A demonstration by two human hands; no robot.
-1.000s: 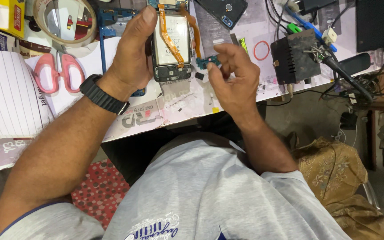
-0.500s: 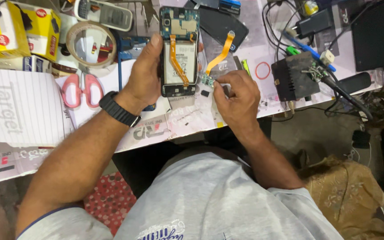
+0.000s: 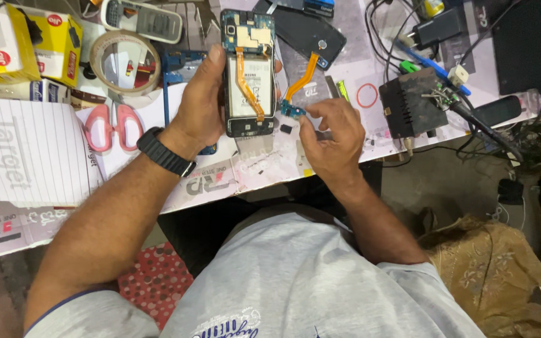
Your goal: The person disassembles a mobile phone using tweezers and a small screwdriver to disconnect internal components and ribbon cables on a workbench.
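Note:
An opened phone (image 3: pixel 249 75) with its back cover off shows a pale battery and an orange flex cable down its middle. My left hand (image 3: pixel 199 103), with a black watch on the wrist, grips the phone's left edge and holds it upright over the bench. My right hand (image 3: pixel 330 134) pinches a small blue circuit board (image 3: pixel 293 111) at the end of a second orange flex cable (image 3: pixel 302 78), just right of the phone's lower edge.
Pink-handled scissors (image 3: pixel 111 127), a roll of tape (image 3: pixel 125 61), a lined notepad (image 3: pixel 26 150) and yellow boxes (image 3: pixel 23 40) lie left. A dark phone back cover (image 3: pixel 311 39) lies behind. A black box unit (image 3: pixel 411 103), cables and a charger (image 3: pixel 436 28) crowd the right.
The phone has stayed in my left hand. My right hand has lifted from the bench beside the phone and now pinches the small board at the flex cable's end.

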